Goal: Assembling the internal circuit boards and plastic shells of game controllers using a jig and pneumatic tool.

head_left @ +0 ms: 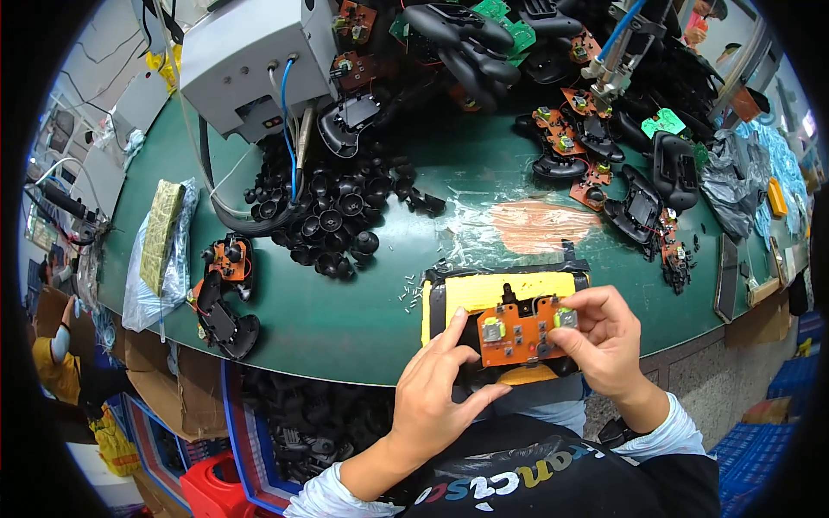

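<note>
Two bare hands work at the near edge of a green tabletop [380, 341], over a yellow pad [449, 298] bordered with black tape. Left of the pad, green surface runs along the curved front edge as far as a black controller shell [231, 324], with small screws [410, 289] scattered just beside the tape. Beyond the pad, a stretch of tabletop with a worn, pale brownish patch [540, 224] reaches back to stacked black gamepads [466, 52]. A heap of black thumbstick caps [332, 216] bounds it on the left, below a grey machine [255, 69]; orange boards and shells [596, 177] bound it on the right. More green surface lies to the right of the hands, up to a dark upright slab [727, 278].

An orange circuit board [522, 337] is between the hands above the pad, its component side up, with a black part [509, 295] showing past its far edge. The right hand [609, 341] has thumb and index finger closed on the green-and-grey joystick module [566, 319] at the board's right end. The left hand [440, 388] is partly open at the board's left edge, near the other joystick module [493, 331], its thumb spread below the lower edge; I cannot tell whether its fingers grip.
</note>
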### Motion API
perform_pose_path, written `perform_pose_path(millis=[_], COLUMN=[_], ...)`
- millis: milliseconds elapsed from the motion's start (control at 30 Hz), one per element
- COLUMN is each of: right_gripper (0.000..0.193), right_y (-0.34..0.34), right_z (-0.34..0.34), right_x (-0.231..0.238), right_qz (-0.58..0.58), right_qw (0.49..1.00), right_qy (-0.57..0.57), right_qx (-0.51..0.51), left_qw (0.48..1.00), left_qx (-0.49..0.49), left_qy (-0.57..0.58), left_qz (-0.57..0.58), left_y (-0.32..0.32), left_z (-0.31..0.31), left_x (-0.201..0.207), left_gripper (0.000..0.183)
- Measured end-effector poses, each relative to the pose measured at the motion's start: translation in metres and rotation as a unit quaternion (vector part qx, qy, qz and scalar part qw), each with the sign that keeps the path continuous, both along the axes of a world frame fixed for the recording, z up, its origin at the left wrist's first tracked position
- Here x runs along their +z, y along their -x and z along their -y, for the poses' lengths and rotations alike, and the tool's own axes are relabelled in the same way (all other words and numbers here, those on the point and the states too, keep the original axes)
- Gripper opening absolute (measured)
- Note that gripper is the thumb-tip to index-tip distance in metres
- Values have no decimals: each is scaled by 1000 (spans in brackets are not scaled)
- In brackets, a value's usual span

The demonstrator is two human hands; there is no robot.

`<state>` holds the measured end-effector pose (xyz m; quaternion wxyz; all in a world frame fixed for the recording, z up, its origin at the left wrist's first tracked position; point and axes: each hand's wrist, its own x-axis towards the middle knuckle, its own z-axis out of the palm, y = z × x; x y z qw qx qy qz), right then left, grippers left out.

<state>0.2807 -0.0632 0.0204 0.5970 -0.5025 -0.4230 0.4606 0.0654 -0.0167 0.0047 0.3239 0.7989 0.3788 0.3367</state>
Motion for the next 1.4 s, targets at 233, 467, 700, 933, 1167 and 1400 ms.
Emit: perform_pose_path(millis=[233,467,700,933,1167,1400], right_gripper=[29,29,32,33,35,51], right_y=[3,-20,-39,-37,-42,-52], right_z=[-2,-16,-27,-30,-40,-38], right_x=[3,3,-6,-9,1,-2], right_qz=[189,497,446,505,512,348], right_qw=[980,863,880,814,805,891], right_qy=[53,-88,-132,-268,-208,-120], right_qx=[1,-1,98,107,215,264], left_qw=[997,987,984,982,985,985], left_qx=[-4,-34,-27,-73,-68,-71], left_qy=[-74,-153,-159,-152,-141,-148], left_qz=[-6,-27,-76,-90,-68,-54], left_y=[-1,3,1,1,-1,-1], left_z=[-1,-3,-1,-10,-11,-13], left_x=[-2,-9,-3,5,2,1], left_gripper=[45,39,35,32,30,30])
